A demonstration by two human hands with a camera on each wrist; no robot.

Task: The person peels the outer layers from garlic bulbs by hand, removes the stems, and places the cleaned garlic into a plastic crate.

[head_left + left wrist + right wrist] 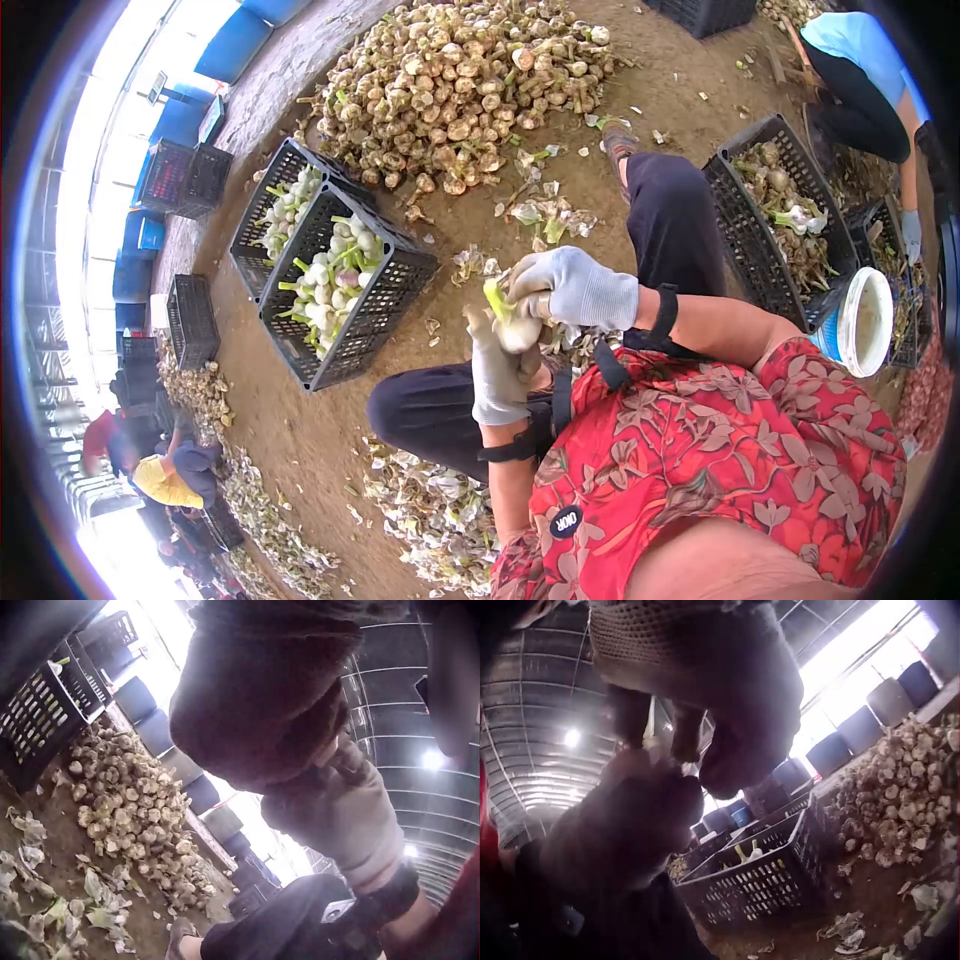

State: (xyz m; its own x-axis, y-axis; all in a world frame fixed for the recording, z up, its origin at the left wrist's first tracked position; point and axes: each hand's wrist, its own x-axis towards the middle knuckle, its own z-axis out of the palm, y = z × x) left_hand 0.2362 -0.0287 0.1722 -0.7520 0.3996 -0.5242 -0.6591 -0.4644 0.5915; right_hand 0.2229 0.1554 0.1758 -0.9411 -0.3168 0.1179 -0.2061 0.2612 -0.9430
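The head view shows, from left to right, a rear crate (243, 262) of pale bulbs with green stems, then a front crate (385, 310) of similar bulbs set against it; both stand on the ground with their open tops accessible, apparently to keep the contents within arm's reach. Next is a heap of unpeeled garlic (460, 90), piled loose on the ground beyond the knees, with loose skins (550, 215) scattered nearer the person. The gloved left hand (500, 370) is closed to a narrow grip around the lower side of a garlic bulb (517, 335), probably to support its weight. The bulb is held between both hands, in front of the body, its green stem (495, 295) pointing away from the person. The gloved right hand (570, 285) grips the bulb from the other side with bent fingers, which likely prevents rotation. Whether either hand also carries a tool cannot be determined. Further right, a black crate (740, 235) contains darker garlic and trimmings, followed by a white-rimmed bucket (853, 318) beside it.
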